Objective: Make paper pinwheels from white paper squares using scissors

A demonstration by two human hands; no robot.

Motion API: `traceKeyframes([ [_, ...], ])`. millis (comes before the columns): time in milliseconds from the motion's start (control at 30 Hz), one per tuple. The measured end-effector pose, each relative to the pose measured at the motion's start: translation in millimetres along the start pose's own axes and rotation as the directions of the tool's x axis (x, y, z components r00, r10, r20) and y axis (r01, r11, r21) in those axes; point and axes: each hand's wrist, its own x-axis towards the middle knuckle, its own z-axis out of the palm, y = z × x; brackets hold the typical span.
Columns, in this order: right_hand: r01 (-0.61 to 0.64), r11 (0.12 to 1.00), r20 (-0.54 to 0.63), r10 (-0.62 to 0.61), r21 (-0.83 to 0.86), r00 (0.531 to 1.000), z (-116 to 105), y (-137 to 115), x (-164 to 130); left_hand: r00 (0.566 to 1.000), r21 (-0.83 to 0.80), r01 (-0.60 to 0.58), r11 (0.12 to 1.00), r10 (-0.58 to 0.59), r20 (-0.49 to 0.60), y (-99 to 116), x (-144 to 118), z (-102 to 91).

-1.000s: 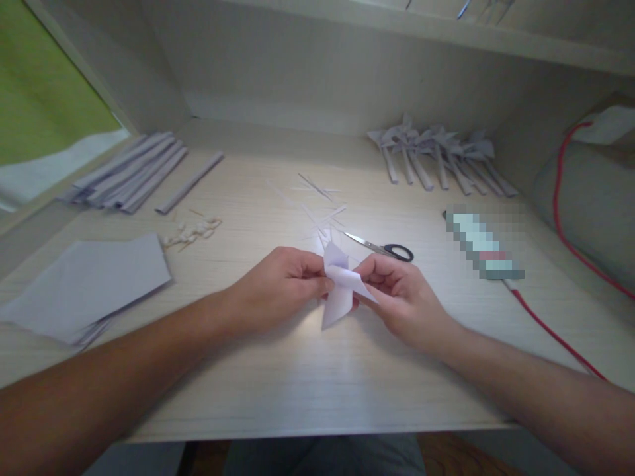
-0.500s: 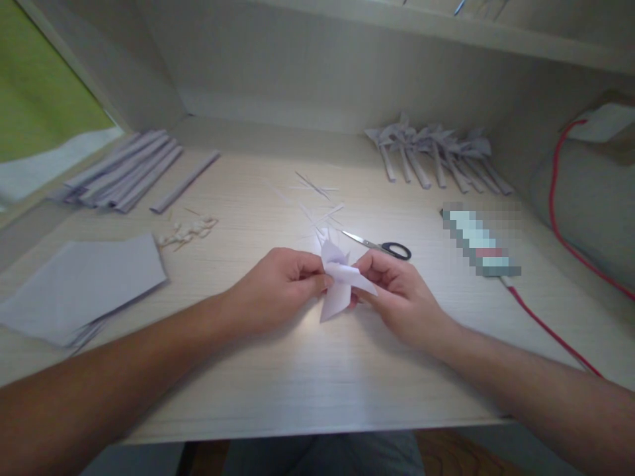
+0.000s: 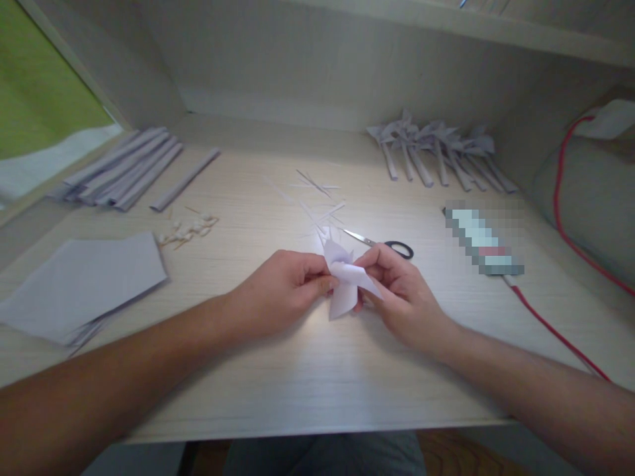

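Item, in both hands: one white paper piece with curled, pinwheel-like blades [image 3: 347, 281], raised between your hands over the pale wood-grain tabletop [image 3: 307, 383]. 
Left hand [image 3: 282, 291]: thumb and forefinger pinched narrow on the piece's left edge, near its centre. 
Right hand [image 3: 404, 294]: fingers bent and close together, holding its right side; the lower fingers are partly hidden by the paper. Whether anything passes through the centre, you cannot tell.

Beyond the hands: thin white paper strips [image 3: 327, 211], loosely scattered; scissors with silver blades and black handles [image 3: 368, 241], just past your right fingers, contact not clear. 
Beyond and left of the left hand: a heap of short white-tipped sticks [image 3: 191, 229], a bundle of rolled white paper tubes [image 3: 124, 168] and one separate rolled tube [image 3: 186, 180]. 
Left of the left hand: a stack of white paper sheets [image 3: 89, 277]. 
Far beyond the right hand: a row of white paper pinwheels on tubes [image 3: 434, 145]. 
Right of the right hand: a blurred phone-like device [image 3: 483, 241] with a red cable [image 3: 555, 334].

Risks, as judged: too hard a pinch could flatten or crease the curled blades; hands pulling apart could tear the thin paper at its centre; a loosened left thumb could let a blade spring open; a forward swing of your right knuckles could knock the scissors.
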Motion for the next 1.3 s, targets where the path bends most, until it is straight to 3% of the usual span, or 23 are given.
traceKeyframes([
  [100, 0.010, 1.000, 0.004, -0.010, 0.019, 1.000, 0.8, -0.2, 0.3, 0.996, 0.012, 0.006, 1.000, -0.007, 0.086, 2.7, 0.2, -0.8],
  [267, 0.033, 0.998, 0.049, -0.035, 0.052, 0.998, -1.7, -3.2, 1.0, 0.995, 0.039, 0.023, 0.999, -0.026, 0.091, 5.1, 0.5, -2.6],
  [533, -0.035, 0.982, 0.074, 0.021, 0.185, 0.997, -7.7, -7.8, 5.8, 0.995, 0.056, -0.008, 0.998, 0.014, -0.103, 8.6, -3.8, -4.2],
  [633, -0.061, 0.975, 0.103, 0.039, 0.214, 0.994, -8.4, -9.8, 5.9, 0.989, 0.102, -0.055, 0.993, 0.068, -0.128, 12.6, -5.1, -4.6],
  [900, -0.099, 0.973, 0.169, 0.064, 0.208, 0.984, -11.0, -11.8, 6.2, 0.970, 0.268, -0.194, 0.944, 0.225, -0.091, 10.9, -5.1, -6.5],
  [1100, -0.077, 0.980, 0.138, 0.051, 0.185, 0.989, -7.6, -13.3, 3.2, 0.945, 0.408, -0.282, 0.868, 0.326, -0.039, 7.4, -5.7, -7.3],
  [1300, -0.061, 0.991, 0.136, 0.044, 0.120, 0.990, -5.0, -17.5, 0.3, 0.923, 0.384, -0.369, 0.846, 0.382, 0.044, 6.7, -5.2, -6.3],
])
